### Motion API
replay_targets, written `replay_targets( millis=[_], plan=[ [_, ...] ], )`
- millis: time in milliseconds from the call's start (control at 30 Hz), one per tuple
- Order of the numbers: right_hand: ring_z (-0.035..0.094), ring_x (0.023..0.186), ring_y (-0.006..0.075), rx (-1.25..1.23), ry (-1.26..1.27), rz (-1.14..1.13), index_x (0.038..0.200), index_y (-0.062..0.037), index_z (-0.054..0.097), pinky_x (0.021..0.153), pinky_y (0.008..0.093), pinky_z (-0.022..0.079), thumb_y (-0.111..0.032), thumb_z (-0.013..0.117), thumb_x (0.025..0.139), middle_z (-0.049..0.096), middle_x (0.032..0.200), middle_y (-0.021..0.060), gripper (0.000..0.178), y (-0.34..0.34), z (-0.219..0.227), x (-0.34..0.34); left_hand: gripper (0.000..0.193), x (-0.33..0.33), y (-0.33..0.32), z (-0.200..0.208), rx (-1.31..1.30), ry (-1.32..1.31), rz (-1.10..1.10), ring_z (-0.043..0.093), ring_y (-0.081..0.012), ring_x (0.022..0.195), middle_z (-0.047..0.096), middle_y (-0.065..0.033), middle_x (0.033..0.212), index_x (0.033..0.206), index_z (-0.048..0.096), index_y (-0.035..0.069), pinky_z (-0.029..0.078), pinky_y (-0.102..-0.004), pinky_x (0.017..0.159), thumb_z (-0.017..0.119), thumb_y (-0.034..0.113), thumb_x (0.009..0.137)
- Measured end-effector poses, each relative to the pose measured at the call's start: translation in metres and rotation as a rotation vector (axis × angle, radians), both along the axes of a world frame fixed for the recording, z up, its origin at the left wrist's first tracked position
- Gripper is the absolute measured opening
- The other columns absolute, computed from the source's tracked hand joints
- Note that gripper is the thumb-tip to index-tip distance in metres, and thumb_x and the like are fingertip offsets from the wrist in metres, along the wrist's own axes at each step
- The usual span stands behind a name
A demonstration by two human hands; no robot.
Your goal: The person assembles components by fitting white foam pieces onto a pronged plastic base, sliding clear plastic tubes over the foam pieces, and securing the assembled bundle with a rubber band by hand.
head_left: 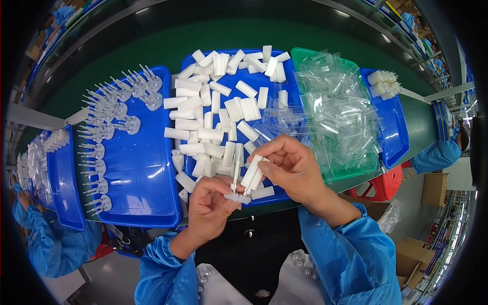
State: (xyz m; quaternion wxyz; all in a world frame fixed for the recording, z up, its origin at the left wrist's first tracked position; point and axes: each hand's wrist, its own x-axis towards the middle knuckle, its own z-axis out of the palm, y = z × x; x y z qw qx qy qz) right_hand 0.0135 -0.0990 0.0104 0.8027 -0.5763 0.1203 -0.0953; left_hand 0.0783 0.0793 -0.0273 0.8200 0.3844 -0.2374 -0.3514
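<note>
Left hand (209, 206): it pinches a small cloudy base (238, 198) with thin sticks pointing up.
Right hand (292, 170): thumb and fingers hold a white block (251, 173), right by the sticks; I cannot tell how far on it is.
Where they are: base and block are together between the hands, over the near edge of the middle tray.
Middle blue tray (249, 76): lots of loose white blocks (211, 133), lying every which way, with some see-through pieces at its right side.
Left blue tray (140, 168): spiky pieces (101, 185) along its left and far sides, with flat, round bottoms and thin sticks.
Green tray (300, 53): a big messy heap of clear pieces (340, 114), shiny, smooth and thin.
Right blue tray (391, 127): a bunch of small whitish pieces (385, 85), packed close at the far end.
Blocks: white, long and dull, like little bars.
Trays: smooth and shiny, with raised edges.
</note>
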Motion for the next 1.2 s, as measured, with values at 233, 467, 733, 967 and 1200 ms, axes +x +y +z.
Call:
replay_targets(
  millis=[233, 467, 733, 967, 1200],
  plan=[
    [0.062, 0.082, 0.0109, 0.074, -0.017, -0.003, 0.095, 0.0033, 0.058, 0.07, 0.0226, 0.05, 0.002, 0.059, 0.084, 0.064, 0.091, 0.0108, 0.011, -0.003, 0.002, -0.003, 0.023, -0.004, -0.005, 0.003, -0.021, 0.1, 0.055, 0.058, -0.0184, 0.094, 0.055, -0.0132, 0.104, 0.1, 0.046, 0.005, 0.049, -0.0307, 0.081, 0.056, -0.007, 0.083],
    [0.063, 0.087, 0.0161, -0.079, -0.098, -0.005, 0.099, 0.0046, 0.059, 0.076, 0.0256, 0.052, 0.003, 0.059, 0.084, 0.062, 0.102, 0.0159, 0.016, 0.006, 0.005, -0.007, 0.024, -0.005, 0.001, -0.005, -0.008, 0.094, 0.093, 0.061, -0.0248, 0.093, 0.054, -0.0127, 0.102, 0.1, 0.044, 0.005, 0.055, -0.0377, 0.075, 0.059, -0.002, 0.083],
    [0.063, 0.09, 0.0175, -0.046, 0.03, -0.012, 0.102, 0.0052, 0.058, 0.078, 0.0256, 0.052, 0.008, 0.058, 0.081, 0.061, 0.106, 0.0159, 0.02, 0.009, 0.014, -0.01, 0.022, -0.005, 0.004, -0.002, -0.019, 0.011, 0.101, 0.058, -0.0185, 0.096, 0.055, -0.0123, 0.103, 0.099, 0.047, 0.004, 0.05, -0.0304, 0.083, 0.056, -0.008, 0.083],
    [0.063, 0.093, 0.02, -0.096, -0.037, -0.01, 0.103, 0.0049, 0.057, 0.079, 0.0285, 0.052, 0.011, 0.055, 0.08, 0.06, 0.106, 0.0191, 0.024, 0.024, 0.012, -0.016, 0.023, -0.007, 0.008, -0.001, -0.044, -0.076, 0.153, 0.058, -0.0181, 0.095, 0.055, -0.0135, 0.102, 0.101, 0.046, 0.004, 0.051, -0.027, 0.079, 0.056, -0.007, 0.083],
    [0.065, 0.082, 0.0152, -0.565, -0.081, 0.032, 0.102, -0.0008, 0.062, 0.066, 0.025, 0.051, 0.007, 0.063, 0.075, 0.062, 0.104, 0.0132, 0.028, 0.012, 0.025, -0.01, 0.023, 0.002, 0.033, 0.004, -0.024, -0.136, 0.335, 0.059, -0.0188, 0.086, 0.056, -0.0145, 0.097, 0.094, 0.049, 0.003, 0.05, -0.0302, 0.076, 0.065, -0.003, 0.078]
  ],
)
